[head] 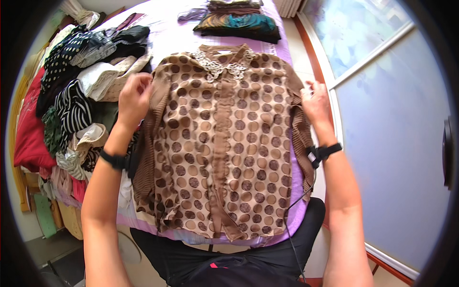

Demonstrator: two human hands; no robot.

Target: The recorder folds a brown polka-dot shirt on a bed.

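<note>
A brown and beige blouse (226, 150) with a polka-dot front lies spread face up on the bed. Its white lace-trimmed collar (222, 66) points away from me, and a ruffled placket runs down the middle. By the upper left sleeve (156, 98) is my left hand (136, 95), fingers curled and slightly blurred; whether it grips the cloth is unclear. My right hand (316, 99) pinches the edge of the ribbed sleeve (300, 122) on the other side. Both sleeves hang down along the blouse's sides.
A heap of mixed clothes (79, 82) covers the bed's left side. Folded garments (236, 25) are stacked at the far end of the lilac bedsheet (163, 25). A frosted sliding door (391, 143) stands to the right. A black cable (296, 204) runs down from my right wrist strap.
</note>
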